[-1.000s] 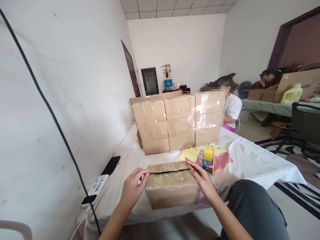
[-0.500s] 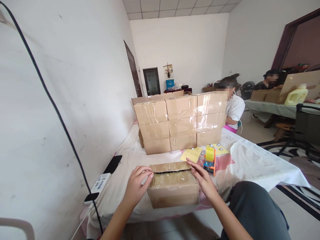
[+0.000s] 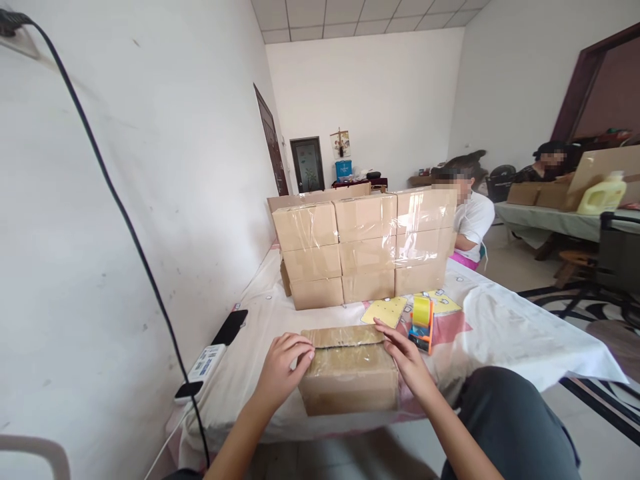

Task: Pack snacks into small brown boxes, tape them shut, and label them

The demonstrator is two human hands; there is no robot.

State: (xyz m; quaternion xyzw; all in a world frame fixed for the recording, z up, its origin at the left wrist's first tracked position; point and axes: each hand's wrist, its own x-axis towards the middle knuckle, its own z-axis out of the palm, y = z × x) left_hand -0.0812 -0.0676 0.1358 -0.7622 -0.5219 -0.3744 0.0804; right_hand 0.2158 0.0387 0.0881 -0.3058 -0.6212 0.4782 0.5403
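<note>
A small brown cardboard box (image 3: pixel 350 390) sits at the table's near edge, with shiny clear tape over its top. Its two top flaps meet along a narrow dark gap. At the box's left end, my left hand (image 3: pixel 285 363) has curled fingers on the flap edge and the thumb lower, beside the corner. My right hand (image 3: pixel 407 357) holds the other end, its index finger reaching to the far flap's corner and the rest along the side. Right of that hand stands an orange and blue tape dispenser (image 3: pixel 421 327) with a yellow roll. Undersides of the fingers are hidden.
Beyond the box, stacked taped cartons (image 3: pixel 367 247) form a wall. A black phone (image 3: pixel 231 327) and a white power strip (image 3: pixel 207 362) lie at left, near a hanging black cable (image 3: pixel 133 230). A person in white (image 3: pixel 475 217) sits behind the stack; another is farther right.
The gap between the box's flaps has narrowed as the far flap came down. My left hand's fingers have moved slightly right onto the flap edge. The view has shifted a little.
</note>
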